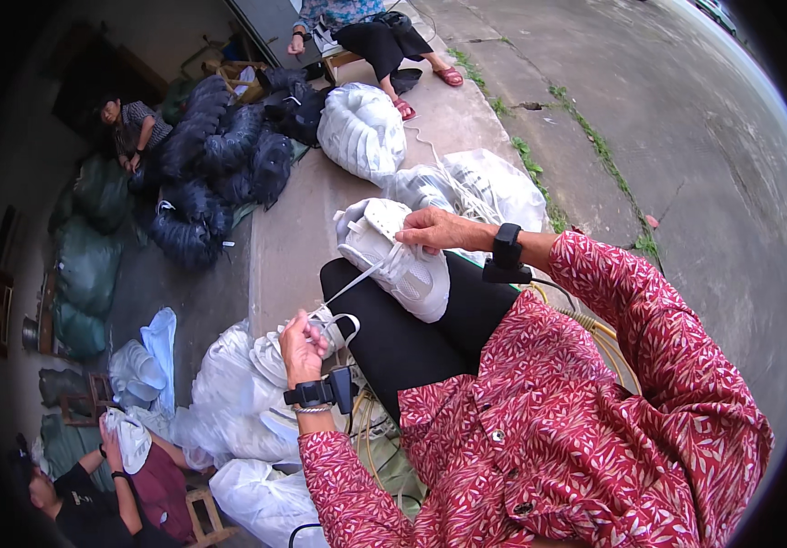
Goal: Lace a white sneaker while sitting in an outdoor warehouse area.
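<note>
A white sneaker [422, 285] with grey patches rests across my black-trousered legs, its upper facing up. My right hand [434, 228] is closed at its lacing area near the tongue, pinching there; whether lace or shoe edge lies between the fingertips is hard to make out. From the sneaker a white shoelace [357, 281] runs taut down to my left hand [304, 349]. The left fingers are closed around that lace, and a loose loop of it curls beside them. Just behind the left hand, more white shoes [270, 358] lie against a clear plastic bag.
Bags of white shoes [233, 388] stand at my left, with another white bundle [362, 132] ahead. A bunch of loose white laces [471, 203] lies beyond the sneaker. Dark bundles [201, 173] are piled far left. Other people sit nearby; one at lower left holds a white shoe [130, 438].
</note>
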`<state>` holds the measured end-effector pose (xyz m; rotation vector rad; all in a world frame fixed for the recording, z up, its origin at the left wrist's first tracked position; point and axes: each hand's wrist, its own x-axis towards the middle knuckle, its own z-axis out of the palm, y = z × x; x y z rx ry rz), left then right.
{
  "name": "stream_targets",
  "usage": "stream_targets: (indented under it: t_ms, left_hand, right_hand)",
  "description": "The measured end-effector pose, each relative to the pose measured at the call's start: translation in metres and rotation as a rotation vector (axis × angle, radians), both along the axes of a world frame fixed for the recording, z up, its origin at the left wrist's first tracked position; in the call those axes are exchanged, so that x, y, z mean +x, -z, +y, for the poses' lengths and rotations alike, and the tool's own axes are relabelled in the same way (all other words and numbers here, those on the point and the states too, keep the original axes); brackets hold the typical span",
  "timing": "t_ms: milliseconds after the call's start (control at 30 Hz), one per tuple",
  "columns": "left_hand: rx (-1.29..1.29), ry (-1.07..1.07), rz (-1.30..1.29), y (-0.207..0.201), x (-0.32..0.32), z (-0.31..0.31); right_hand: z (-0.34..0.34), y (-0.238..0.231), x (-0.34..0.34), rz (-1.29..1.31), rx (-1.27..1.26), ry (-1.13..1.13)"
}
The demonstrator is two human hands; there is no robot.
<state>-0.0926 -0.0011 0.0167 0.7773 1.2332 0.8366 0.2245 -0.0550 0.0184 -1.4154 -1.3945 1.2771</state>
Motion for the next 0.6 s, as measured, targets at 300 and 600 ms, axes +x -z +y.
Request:
stream_targets:
  t_ms: [300,600]
  left_hand:
    - [0.209,0.021,-0.06,-0.012,0.004,-0.006]
    - [0.47,0.053,-0.098,-0.02,0.072,-0.008]
  right_hand:
    - [-0.007,-0.009,0.003,0.122,-0.104,0.081]
    - [-0.044,-0.062,0.113,0.88,-0.026,0.024]
